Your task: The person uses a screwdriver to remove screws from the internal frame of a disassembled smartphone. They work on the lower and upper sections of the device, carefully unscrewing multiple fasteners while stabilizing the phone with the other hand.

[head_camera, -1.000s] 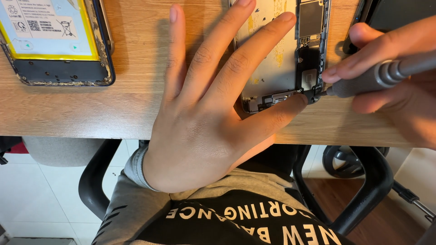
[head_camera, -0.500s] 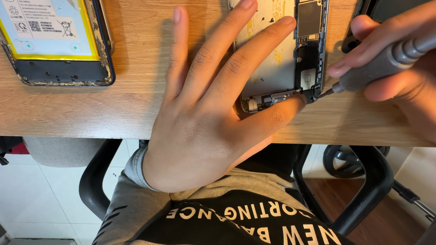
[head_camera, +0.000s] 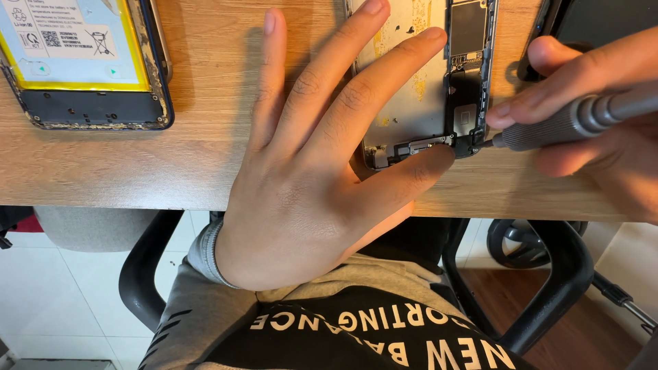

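My left hand lies flat on the wooden desk, fingers spread, pressing down an opened phone chassis with its bare metal plate and black circuit parts showing. Its thumb rests at the chassis's lower edge. My right hand grips a grey metal screwdriver, whose tip touches the lower right corner of the chassis near a small black part.
Another opened phone with a yellow-edged battery lies at the desk's far left. A dark device sits at the top right. Below the desk edge are black chair armrests and my lap.
The screwdriver in my right hand has shifted slightly, its shaft lying flatter, with its tip staying at the chassis's lower right corner. My left hand has stayed in place.
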